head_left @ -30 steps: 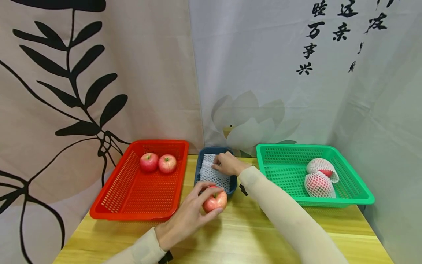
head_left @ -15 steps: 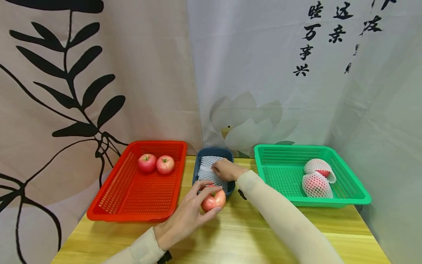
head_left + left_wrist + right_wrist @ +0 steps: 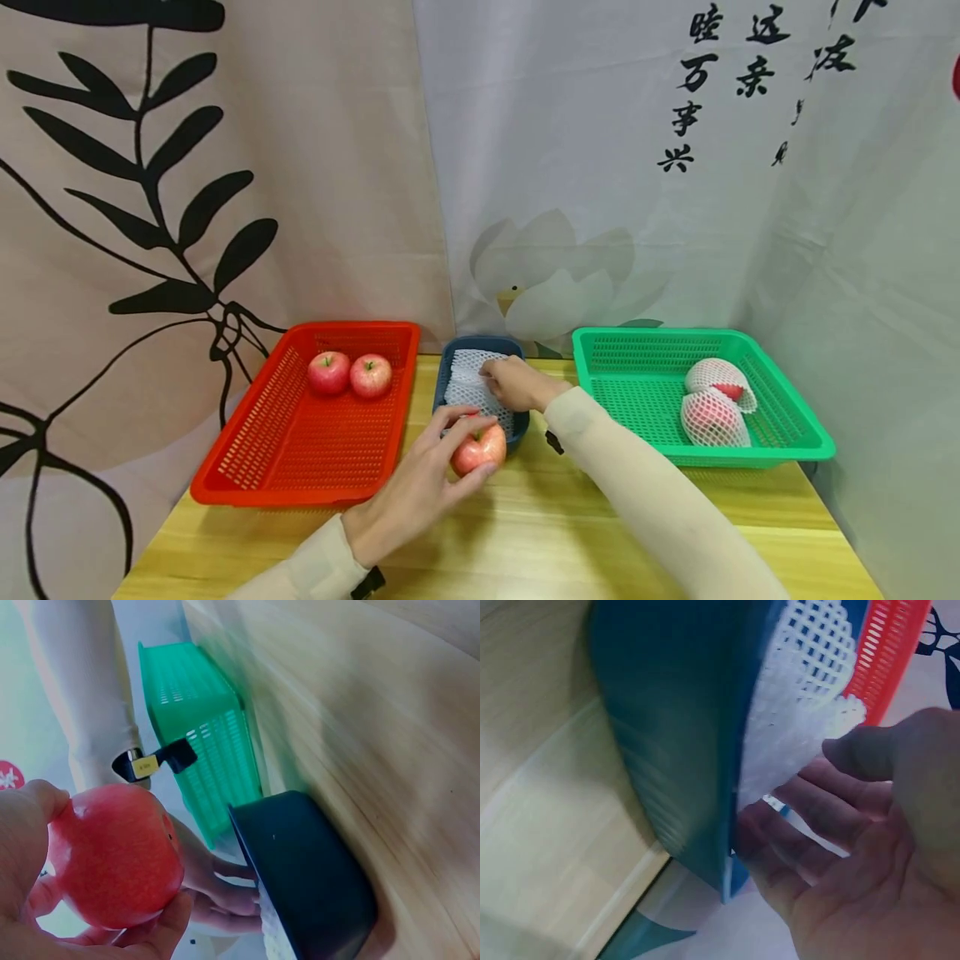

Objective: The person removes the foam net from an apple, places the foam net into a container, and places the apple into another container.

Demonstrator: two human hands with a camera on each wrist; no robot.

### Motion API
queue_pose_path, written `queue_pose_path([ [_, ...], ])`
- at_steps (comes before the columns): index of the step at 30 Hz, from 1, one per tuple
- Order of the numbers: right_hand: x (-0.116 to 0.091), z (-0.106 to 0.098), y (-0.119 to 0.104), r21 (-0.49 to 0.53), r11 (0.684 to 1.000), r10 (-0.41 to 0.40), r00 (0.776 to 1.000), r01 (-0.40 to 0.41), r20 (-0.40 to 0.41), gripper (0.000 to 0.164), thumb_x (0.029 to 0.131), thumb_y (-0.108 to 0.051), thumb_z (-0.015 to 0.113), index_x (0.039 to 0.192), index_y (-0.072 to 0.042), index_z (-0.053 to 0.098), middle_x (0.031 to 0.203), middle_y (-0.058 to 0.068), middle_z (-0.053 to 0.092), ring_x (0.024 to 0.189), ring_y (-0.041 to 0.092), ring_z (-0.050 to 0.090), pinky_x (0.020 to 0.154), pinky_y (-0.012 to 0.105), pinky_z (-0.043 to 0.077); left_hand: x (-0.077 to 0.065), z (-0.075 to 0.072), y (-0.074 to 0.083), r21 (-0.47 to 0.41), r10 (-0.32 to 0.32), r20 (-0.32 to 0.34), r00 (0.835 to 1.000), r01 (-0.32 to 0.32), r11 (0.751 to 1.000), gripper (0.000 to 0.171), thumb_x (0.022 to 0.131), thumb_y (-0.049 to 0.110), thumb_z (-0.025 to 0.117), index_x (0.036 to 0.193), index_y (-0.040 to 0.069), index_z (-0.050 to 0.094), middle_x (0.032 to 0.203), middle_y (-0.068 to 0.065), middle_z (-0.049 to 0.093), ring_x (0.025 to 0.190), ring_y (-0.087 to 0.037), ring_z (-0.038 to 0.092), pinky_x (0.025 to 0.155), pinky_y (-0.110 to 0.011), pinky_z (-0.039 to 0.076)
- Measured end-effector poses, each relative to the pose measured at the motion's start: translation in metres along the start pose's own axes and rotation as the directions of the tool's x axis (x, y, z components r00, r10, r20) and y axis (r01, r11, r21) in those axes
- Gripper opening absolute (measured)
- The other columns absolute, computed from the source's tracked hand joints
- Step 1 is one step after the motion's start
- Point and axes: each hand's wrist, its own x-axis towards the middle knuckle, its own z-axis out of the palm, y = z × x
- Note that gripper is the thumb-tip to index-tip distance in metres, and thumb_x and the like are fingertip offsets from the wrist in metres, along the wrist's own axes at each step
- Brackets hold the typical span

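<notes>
In the head view, my left hand [image 3: 416, 483] holds a red apple [image 3: 480, 450] in front of a small dark blue basket [image 3: 517, 435]. The left wrist view shows the apple [image 3: 120, 855] up close, thumb and fingers around its sides. White foam net sleeves [image 3: 467, 379] lie in the blue basket. My right hand [image 3: 517, 383] reaches over its right rim, fingers bent down at the sleeves. In the right wrist view, thumb and fingertips pinch the edge of a foam net sleeve [image 3: 780, 742] just inside the basket wall [image 3: 675, 735].
To the left stands a red basket [image 3: 300, 467] with two apples [image 3: 349, 375]. A green basket [image 3: 622, 408] on the right holds two apples in foam nets [image 3: 716, 404]. All stand on a wooden table [image 3: 555, 533], with a printed curtain [image 3: 360, 167] behind.
My right hand has shifted a little lower over the foam sleeves, its fingers drawn closer together. My left hand keeps the apple almost in place. The head view has turned slightly right.
</notes>
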Motion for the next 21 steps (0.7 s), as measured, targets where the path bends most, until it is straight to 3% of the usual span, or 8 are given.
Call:
queue_pose_path([
  [3,-0.026,-0.04,-0.045,0.02,0.999,0.049,0.999,-0.049,0.005,0.033,0.117,-0.011,0.064,0.146,0.001,0.075,0.146,0.022,0.08,0.139,0.04,0.076,0.123,0.056,0.061,0.0,-0.001,-0.001,0.012,0.004,-0.012,1.0,-0.004,1.0,0.056,0.103,0.029,0.093,0.155,0.022,0.072,0.158,-0.011,0.063,0.131,-0.023,0.075,0.107,-0.038,0.069],
  [5,-0.035,-0.051,-0.056,0.025,0.998,0.059,0.998,-0.059,-0.004,0.034,0.117,-0.01,0.065,0.148,0.002,0.073,0.149,0.023,0.078,0.141,0.04,0.075,0.124,0.056,0.059,-0.001,-0.002,-0.001,0.012,0.001,-0.013,1.0,0.0,1.0,0.055,0.104,0.028,0.092,0.155,0.021,0.072,0.158,-0.011,0.063,0.132,-0.024,0.074,0.107,-0.039,0.069],
  [12,-0.056,-0.065,-0.068,0.021,0.999,0.048,0.998,-0.047,-0.03,0.039,0.119,-0.014,0.064,0.153,0.005,0.069,0.153,0.023,0.076,0.142,0.039,0.075,0.124,0.055,0.06,-0.002,-0.006,-0.001,0.021,-0.002,-0.017,1.0,0.002,1.0,0.055,0.104,0.028,0.091,0.155,0.019,0.072,0.157,-0.015,0.065,0.134,-0.026,0.073,0.11,-0.044,0.068],
  [21,-0.091,-0.08,-0.079,-0.018,0.999,0.034,0.998,-0.035,-0.05,0.045,0.121,-0.032,0.065,0.154,-0.002,0.071,0.153,0.016,0.077,0.137,0.035,0.077,0.113,0.054,0.066,-0.003,-0.017,-0.009,0.051,0.006,-0.065,0.998,-0.003,0.999,0.053,0.102,0.021,0.092,0.152,0.018,0.074,0.148,-0.011,0.067,0.125,-0.025,0.074,0.101,-0.038,0.071],
])
